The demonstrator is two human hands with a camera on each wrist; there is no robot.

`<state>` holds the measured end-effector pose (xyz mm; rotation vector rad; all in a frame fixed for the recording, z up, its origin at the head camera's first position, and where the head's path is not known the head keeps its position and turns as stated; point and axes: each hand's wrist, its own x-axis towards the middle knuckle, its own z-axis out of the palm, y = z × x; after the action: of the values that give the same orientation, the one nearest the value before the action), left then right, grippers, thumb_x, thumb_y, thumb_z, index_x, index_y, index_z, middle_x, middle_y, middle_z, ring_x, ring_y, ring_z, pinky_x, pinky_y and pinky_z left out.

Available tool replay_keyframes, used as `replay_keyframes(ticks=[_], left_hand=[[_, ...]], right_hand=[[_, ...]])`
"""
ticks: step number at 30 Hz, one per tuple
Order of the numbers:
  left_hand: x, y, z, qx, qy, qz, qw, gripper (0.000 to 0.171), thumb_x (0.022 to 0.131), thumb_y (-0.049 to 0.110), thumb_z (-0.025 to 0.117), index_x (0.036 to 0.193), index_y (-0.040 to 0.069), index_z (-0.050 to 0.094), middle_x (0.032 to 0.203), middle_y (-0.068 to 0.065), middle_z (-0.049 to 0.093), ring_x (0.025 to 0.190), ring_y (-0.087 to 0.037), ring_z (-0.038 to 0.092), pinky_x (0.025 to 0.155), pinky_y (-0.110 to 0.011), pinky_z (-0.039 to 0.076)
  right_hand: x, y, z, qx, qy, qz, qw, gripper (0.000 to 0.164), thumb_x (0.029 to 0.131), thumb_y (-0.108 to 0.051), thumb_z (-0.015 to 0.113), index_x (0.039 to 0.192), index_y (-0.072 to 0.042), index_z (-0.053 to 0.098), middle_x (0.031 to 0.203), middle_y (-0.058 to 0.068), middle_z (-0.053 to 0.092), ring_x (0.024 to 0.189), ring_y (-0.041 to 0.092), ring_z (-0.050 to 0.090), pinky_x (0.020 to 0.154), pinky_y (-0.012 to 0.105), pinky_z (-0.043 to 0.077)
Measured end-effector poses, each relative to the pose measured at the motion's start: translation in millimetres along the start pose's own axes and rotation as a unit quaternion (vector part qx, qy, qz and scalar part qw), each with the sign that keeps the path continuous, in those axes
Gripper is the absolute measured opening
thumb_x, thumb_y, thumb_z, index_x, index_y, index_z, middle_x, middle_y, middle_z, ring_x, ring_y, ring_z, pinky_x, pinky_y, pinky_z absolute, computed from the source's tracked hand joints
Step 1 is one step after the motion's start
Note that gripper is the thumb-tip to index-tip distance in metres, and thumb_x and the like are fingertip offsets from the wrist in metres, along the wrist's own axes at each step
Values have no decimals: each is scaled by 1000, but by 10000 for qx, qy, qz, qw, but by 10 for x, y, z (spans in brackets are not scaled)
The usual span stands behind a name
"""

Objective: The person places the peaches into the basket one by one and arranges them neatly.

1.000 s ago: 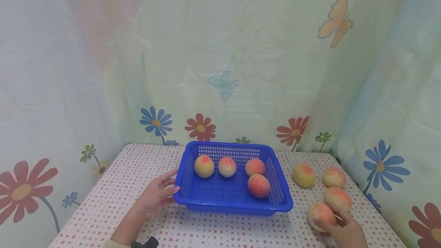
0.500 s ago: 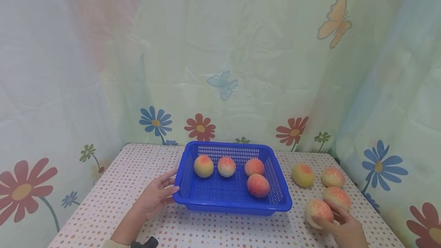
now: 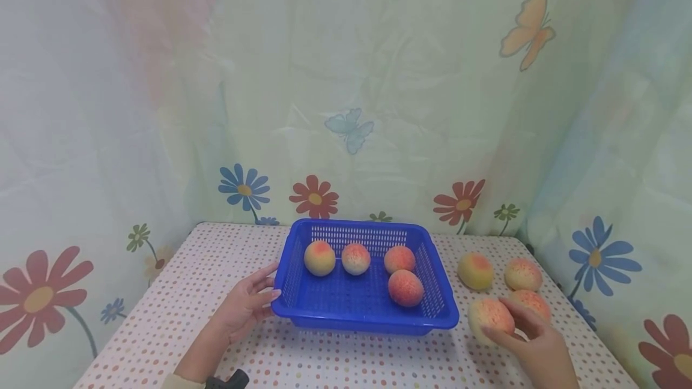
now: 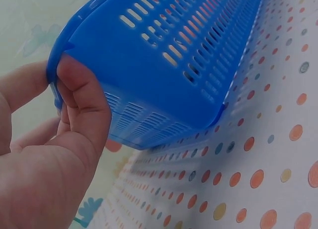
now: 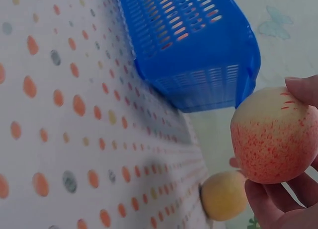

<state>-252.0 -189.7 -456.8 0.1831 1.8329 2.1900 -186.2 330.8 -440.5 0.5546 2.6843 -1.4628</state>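
Observation:
A blue plastic basket [image 3: 367, 322] with slotted walls sits on the table, several peaches inside it. At its left front corner, my left hand [image 3: 244, 306] holds the rim between thumb and fingers; the left wrist view shows the hand [image 4: 64, 124] close against the basket [image 4: 144, 65]. My right hand [image 3: 537, 341] grips a pale peach with red speckles [image 3: 489, 320], right of the basket. In the right wrist view this peach [image 5: 273, 139] is lifted off the tabletop, thumb on one side and fingers on the other.
On the table's right side lie a yellow-green peach [image 3: 476, 271], a speckled peach [image 3: 523, 275] and another peach [image 3: 532, 301] partly behind my right hand. The polka-dot tablecloth [image 3: 346, 362] covers the table. Flowered curtains [image 3: 378, 77] enclose the back and sides.
My right hand has raised the speckled peach off the table and moved it slightly left, towards the basket. The left hand and the basket have stayed in place.

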Motion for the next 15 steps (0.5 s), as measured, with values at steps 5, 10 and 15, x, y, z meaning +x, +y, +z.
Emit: replay_keyframes(ticks=[5,10,15], left_hand=[[6,-11,1,46,49,-11,10000,77,99,11,66,163,11,23,137,-19,54,121,-29,65,99,-41,59],[15,-28,-4,69,59,-10,10000,77,99,11,66,163,10,23,137,-19,54,120,-28,65,98,-42,59],[17,-27,-2,31,85,-9,10000,77,98,9,66,163,11,23,134,-15,56,118,-27,66,98,-42,59]], right_hand=[[-68,-112,-22,89,140,-179,9997,109,78,-65,79,160,-10,33,163,21,37,140,38,46,95,35,60],[-126,-227,-34,361,245,-451,9980,98,80,-57,82,157,-14,41,158,7,42,114,-4,51,83,12,56],[-134,-351,-17,400,355,-993,9936,91,82,-51,83,155,-12,45,153,8,45,102,-19,46,81,6,52]])
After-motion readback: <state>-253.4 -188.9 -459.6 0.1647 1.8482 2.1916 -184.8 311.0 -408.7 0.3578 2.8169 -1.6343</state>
